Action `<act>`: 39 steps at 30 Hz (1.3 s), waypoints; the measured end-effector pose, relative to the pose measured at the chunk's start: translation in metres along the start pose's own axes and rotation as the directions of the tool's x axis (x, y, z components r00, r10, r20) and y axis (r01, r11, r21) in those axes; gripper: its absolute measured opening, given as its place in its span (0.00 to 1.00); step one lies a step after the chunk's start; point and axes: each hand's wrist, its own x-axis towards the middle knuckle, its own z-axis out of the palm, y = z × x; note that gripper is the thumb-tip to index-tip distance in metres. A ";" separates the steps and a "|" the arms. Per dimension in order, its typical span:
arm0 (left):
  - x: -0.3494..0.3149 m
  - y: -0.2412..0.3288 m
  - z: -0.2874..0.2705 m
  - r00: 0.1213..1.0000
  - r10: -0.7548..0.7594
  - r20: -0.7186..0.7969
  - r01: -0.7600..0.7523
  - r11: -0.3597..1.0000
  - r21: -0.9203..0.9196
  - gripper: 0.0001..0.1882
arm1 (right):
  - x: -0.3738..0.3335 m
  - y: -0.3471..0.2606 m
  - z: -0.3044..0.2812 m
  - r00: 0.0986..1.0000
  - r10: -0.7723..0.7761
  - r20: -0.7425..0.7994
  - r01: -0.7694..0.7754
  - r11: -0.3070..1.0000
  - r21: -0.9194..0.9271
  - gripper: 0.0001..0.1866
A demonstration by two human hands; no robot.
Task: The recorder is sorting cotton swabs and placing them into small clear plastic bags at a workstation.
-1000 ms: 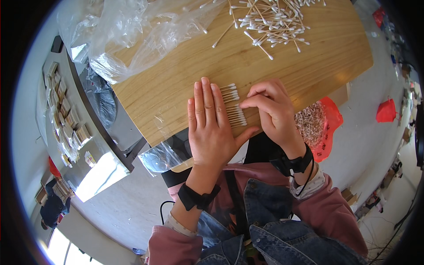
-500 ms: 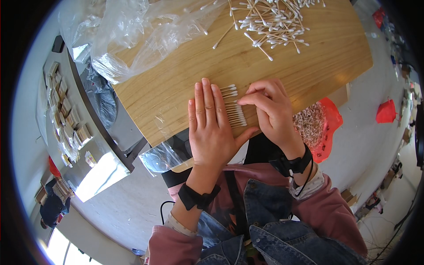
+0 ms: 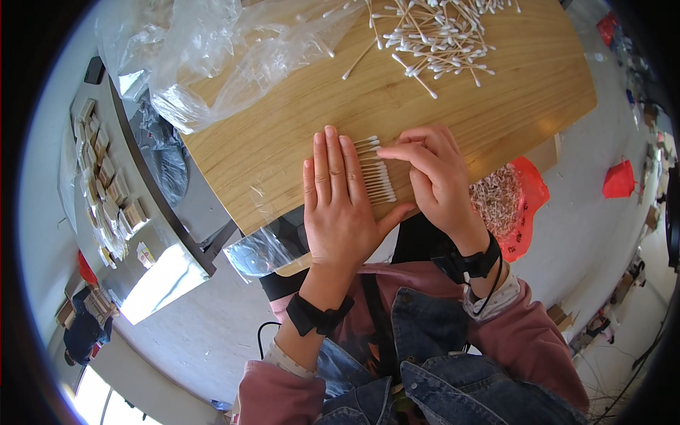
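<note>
A row of cotton swabs (image 3: 380, 180) lies side by side on the wooden table, white tips pointing right. My left hand (image 3: 338, 195) rests flat across their sticks, fingers straight, and hides their left ends. From the right, my right hand (image 3: 435, 170) reaches in with its index finger stretched out. That fingertip is at the white ends in the upper part of the row, where a small gap separates some swabs from the others. The remaining right fingers are loosely bent, and no swab shows in them; the thumb is mostly hidden.
A loose heap of cotton swabs (image 3: 439, 42) spreads over the table's far side. Clear plastic bags (image 3: 212, 71) cover its far left. Below the right edge, a red bag (image 3: 528, 191) holds many swabs. Small packs (image 3: 106, 177) lie on another table at left.
My right index finger has moved slightly up and left along the swab tips and straightened. My left hand stays almost still on the row.
</note>
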 end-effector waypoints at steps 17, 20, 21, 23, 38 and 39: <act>-0.001 0.000 0.001 1.000 0.014 -0.016 -0.015 0.999 -0.041 0.61 | 0.040 0.003 0.006 0.998 -0.037 -0.046 0.032 0.995 -0.098 0.06; -0.005 -0.004 -0.002 1.000 0.006 -0.013 -0.007 0.999 -0.047 0.62 | 0.042 0.013 -0.003 0.993 -0.015 -0.113 -0.003 0.988 -0.154 0.06; -0.008 -0.005 -0.004 1.000 0.008 -0.026 -0.009 0.999 -0.049 0.62 | 0.039 0.016 -0.009 0.990 0.006 -0.142 -0.033 0.983 -0.183 0.06; -0.013 -0.006 -0.008 0.999 0.017 -0.034 -0.018 0.999 -0.051 0.62 | 0.035 0.018 -0.018 0.989 0.036 -0.141 -0.064 0.976 -0.206 0.07; -0.016 -0.005 -0.009 0.990 0.050 0.131 -0.058 0.997 0.052 0.63 | 0.010 -0.013 -0.009 0.983 -0.109 0.145 0.120 0.990 -0.071 0.13; -0.017 -0.005 -0.008 0.992 0.050 0.118 -0.057 0.997 0.057 0.62 | 0.012 -0.012 -0.008 0.983 -0.112 0.147 0.123 0.990 -0.068 0.13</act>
